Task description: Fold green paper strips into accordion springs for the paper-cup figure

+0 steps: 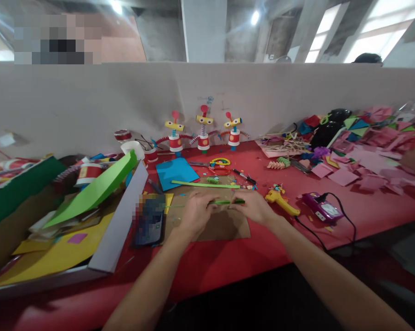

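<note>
Bare forearms [161, 264] crossed the front edge of the red table [228, 271]. At their ends, the left hand [197, 209] and the right hand [251, 206] both grasped a green strip [222, 202], thumbs and fingers closed on it with a short stretch showing between them. Its long axis ran left to right, with one end toward the table's right side (how much the left fingers hid, I could not tell). It was over the middle of the cardboard [224, 228]; whether it touched that sheet was unclear.

Near the cardboard's far edge lay a lighter strip [207, 184], almost parallel to the first. By the left edge was a phone [154, 227]; off the right edge, a yellow glue gun [281, 203]. Three figures [203, 141] stood along the table's back edge.
</note>
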Available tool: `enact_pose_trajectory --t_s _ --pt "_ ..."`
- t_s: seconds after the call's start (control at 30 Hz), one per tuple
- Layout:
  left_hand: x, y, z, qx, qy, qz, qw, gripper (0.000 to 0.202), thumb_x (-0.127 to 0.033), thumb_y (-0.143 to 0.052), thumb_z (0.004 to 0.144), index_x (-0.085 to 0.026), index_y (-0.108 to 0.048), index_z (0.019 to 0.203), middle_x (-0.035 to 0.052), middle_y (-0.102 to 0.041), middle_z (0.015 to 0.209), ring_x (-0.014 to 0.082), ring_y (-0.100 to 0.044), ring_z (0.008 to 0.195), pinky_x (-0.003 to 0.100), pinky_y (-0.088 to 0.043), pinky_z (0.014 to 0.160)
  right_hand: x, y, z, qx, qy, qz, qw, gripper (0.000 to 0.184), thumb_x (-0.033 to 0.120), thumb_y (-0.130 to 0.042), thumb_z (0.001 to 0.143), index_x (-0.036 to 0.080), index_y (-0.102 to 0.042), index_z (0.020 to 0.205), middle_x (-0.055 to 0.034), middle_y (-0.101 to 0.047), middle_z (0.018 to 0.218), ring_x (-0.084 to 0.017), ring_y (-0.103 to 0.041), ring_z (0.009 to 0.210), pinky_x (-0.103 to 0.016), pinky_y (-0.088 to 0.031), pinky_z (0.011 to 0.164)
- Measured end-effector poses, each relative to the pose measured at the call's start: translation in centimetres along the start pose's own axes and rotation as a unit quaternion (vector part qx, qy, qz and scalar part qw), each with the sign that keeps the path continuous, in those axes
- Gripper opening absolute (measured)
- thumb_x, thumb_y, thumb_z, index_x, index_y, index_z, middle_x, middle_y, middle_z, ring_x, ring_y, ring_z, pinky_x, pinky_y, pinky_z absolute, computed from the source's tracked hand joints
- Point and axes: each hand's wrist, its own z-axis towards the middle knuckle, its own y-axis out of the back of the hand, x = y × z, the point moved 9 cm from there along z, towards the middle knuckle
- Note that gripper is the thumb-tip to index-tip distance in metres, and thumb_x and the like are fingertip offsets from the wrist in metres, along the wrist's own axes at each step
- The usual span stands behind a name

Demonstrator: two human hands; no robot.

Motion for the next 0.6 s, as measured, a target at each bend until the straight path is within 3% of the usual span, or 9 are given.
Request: enact_pose_trajectory --t_s 0.1,0.27,0.5,0.6 --pt "0.4 0.0 -0.2 0.013 -0.001 -0.007 1.000 0.019 -0.016 -0.059 0.075 -0.025 -0.070 0.088 0.0009 -0.071 0.084 0.0165 -0.062 0.082 0.035 -0.038 0.089 -0.8 0.3 -0.3 0.002 -0.021 0.027 0.999 0.017 0.036 -0.062 0.076 0.019 -0.061 0.071 -0.0026 -0.063 0.076 -0.016 -0.057 0.071 -0.026 -0.039 0.064" --pt "1.1 1.0 -0.2 0.016 0.017 -0.032 0.999 0.017 -0.015 -0.061 0.072 -0.023 -0.071 0.082 -0.0002 -0.072 0.081 0.0158 -0.063 0.079 0.029 -0.044 0.078 -0.6 0.9 -0.9 0.028 -0.005 0.067 0.997 0.009 0.026 -0.060 0.077 0.019 -0.062 0.075 -0.0023 -0.062 0.076 -0.015 -0.057 0.074 -0.026 -0.041 0.068" --pt "1.2 2.0 -0.2 0.008 0.020 -0.078 0.997 0.015 -0.017 -0.061 0.072 -0.025 -0.071 0.080 -0.0017 -0.072 0.079 0.0141 -0.063 0.074 0.025 -0.047 0.070 -2.1 1.7 -1.4 -0.043 -0.068 0.149 0.986 0.019 0.038 -0.057 0.078 0.020 -0.062 0.073 -0.0014 -0.064 0.071 -0.016 -0.057 0.069 -0.028 -0.042 0.067" --pt "1.6 2.0 -0.2 0.002 0.024 -0.080 0.996 0.016 -0.017 -0.060 0.073 -0.025 -0.072 0.080 -0.0018 -0.072 0.077 0.0136 -0.063 0.073 0.024 -0.046 0.068 -2.8 1.4 -1.4 -0.085 -0.083 0.215 0.969 0.021 0.038 -0.062 0.074 0.020 -0.063 0.082 -0.0013 -0.064 0.074 -0.016 -0.058 0.071 -0.027 -0.043 0.066"
